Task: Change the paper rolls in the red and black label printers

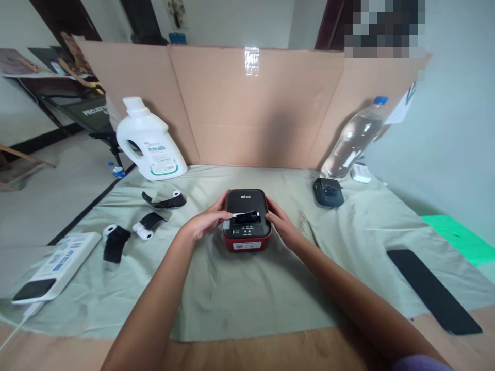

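Centred on a green cloth (240, 293): small black-and-red label printer (246, 220), steadied from both sides. Left hand (204, 222) cupped against one flank, fingers curled, pinching the white strip (238, 215) at the slot. Right hand (281, 221) wrapped loosely round the other. Spare rolls (144, 226) lying nearby, left.

The little printer (246, 220) in the middle is black on top and red below. The far left jug (149, 141) is white. The cloth (240, 283) is pale green.
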Action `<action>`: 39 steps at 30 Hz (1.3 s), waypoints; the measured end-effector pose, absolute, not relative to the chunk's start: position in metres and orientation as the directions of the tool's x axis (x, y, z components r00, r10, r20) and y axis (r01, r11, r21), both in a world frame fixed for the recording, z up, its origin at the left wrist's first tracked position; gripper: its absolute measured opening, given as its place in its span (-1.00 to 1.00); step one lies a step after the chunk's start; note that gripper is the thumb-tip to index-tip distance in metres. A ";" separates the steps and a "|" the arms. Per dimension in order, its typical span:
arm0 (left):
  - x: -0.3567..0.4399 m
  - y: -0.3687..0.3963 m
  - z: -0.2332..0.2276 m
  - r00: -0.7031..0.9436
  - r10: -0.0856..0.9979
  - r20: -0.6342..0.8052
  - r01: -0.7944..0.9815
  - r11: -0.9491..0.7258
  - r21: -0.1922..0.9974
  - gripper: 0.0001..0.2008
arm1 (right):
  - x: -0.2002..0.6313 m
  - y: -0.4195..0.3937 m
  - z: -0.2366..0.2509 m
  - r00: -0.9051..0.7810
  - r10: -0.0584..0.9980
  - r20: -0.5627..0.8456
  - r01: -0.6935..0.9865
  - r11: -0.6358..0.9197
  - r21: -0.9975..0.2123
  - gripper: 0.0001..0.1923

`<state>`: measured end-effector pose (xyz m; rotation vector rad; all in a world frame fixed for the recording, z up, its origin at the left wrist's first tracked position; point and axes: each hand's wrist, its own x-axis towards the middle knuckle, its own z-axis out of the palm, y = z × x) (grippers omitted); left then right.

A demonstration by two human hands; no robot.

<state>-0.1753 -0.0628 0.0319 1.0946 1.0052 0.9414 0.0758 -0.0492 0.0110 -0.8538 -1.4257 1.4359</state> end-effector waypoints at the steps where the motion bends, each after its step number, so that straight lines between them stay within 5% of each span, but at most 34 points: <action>1: -0.175 -0.063 0.031 0.279 0.949 -0.150 -0.120 0.190 0.975 -0.14 | 0.076 -0.050 0.011 -0.337 0.932 0.132 -0.132 0.092 -0.987 -0.34; 9: -0.198 -0.056 0.041 0.282 0.953 -0.114 0.033 0.109 0.993 -0.12 | 0.071 -0.053 -0.021 -0.250 0.954 0.166 -0.153 0.131 -0.980 -0.41; 12: -0.237 -0.048 0.045 0.045 0.998 0.037 0.221 -0.046 0.974 -0.28 | 0.072 -0.054 -0.032 -0.215 0.954 0.211 -0.115 0.189 -0.975 -0.42; 16: -0.293 -0.044 0.036 -0.281 0.908 0.311 0.754 0.008 0.657 -0.46 | 0.074 -0.053 -0.037 -0.205 0.955 0.213 -0.104 0.195 -0.975 -0.44; 19: -0.313 -0.047 0.026 -0.279 0.927 0.251 0.887 0.148 0.437 -0.58 | 0.074 -0.053 -0.038 -0.206 0.953 0.220 -0.113 0.201 -0.973 -0.44; 24: -0.305 -0.051 0.029 -0.296 0.936 0.189 0.935 0.244 0.257 -0.60 | 0.074 -0.053 -0.037 -0.187 0.955 0.231 -0.096 0.216 -0.972 -0.46; 29: -0.297 -0.057 0.061 -0.285 0.946 0.152 0.938 0.243 0.245 -0.63 | 0.073 -0.056 -0.031 -0.194 0.954 0.228 -0.095 0.214 -0.972 -0.46; 39: -0.281 -0.064 0.062 -0.218 0.962 -0.165 0.922 0.258 0.289 -0.63 | 0.073 -0.054 -0.033 -0.201 0.950 0.237 -0.112 0.218 -0.969 -0.44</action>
